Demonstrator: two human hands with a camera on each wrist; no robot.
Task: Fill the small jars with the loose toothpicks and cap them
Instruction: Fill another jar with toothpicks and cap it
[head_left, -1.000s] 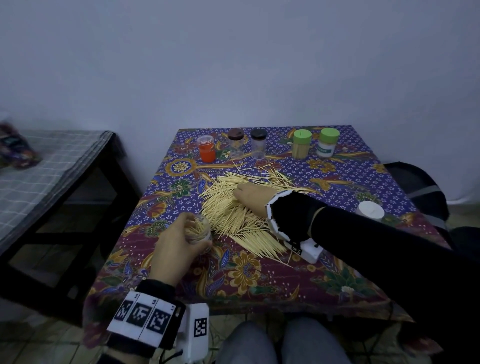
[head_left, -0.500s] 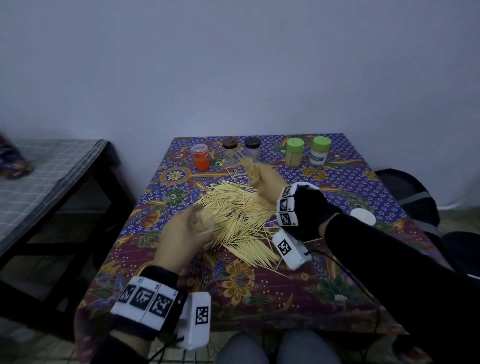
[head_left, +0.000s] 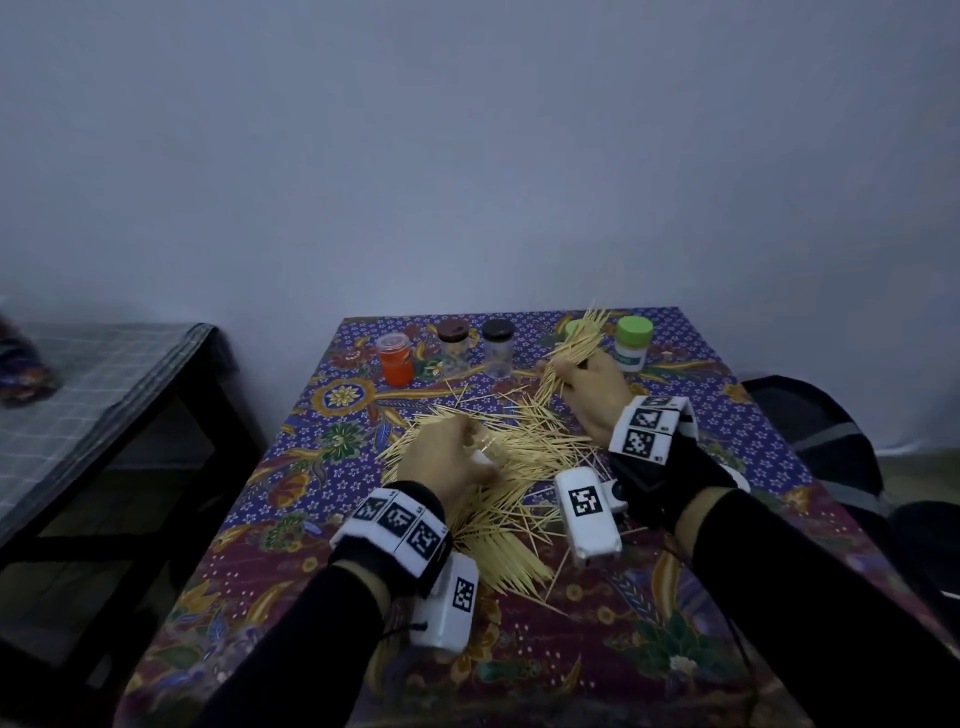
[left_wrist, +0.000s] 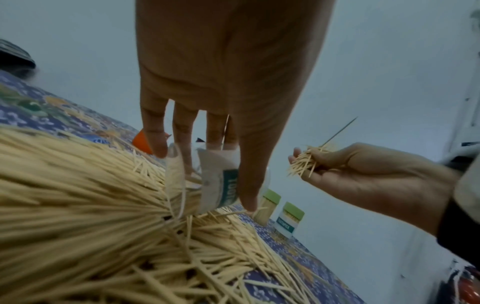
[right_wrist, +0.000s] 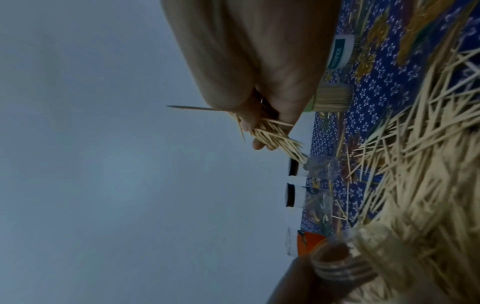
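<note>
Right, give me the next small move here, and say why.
Probably bring the right hand and its bunch of toothpicks to the open jar gripped by the left hand, then feed them in: the jar's mouth is uncapped, and the bunch is held clear of the pile.

Bare grey wall (head_left: 467, 156) (dim light), dark side table (head_left: 104, 395) left

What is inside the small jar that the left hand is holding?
The small jar in the left hand looks uncapped, mouth open. Through its clear wall some toothpicks seem visible, but its label and the fingers cover most of the inside.
</note>
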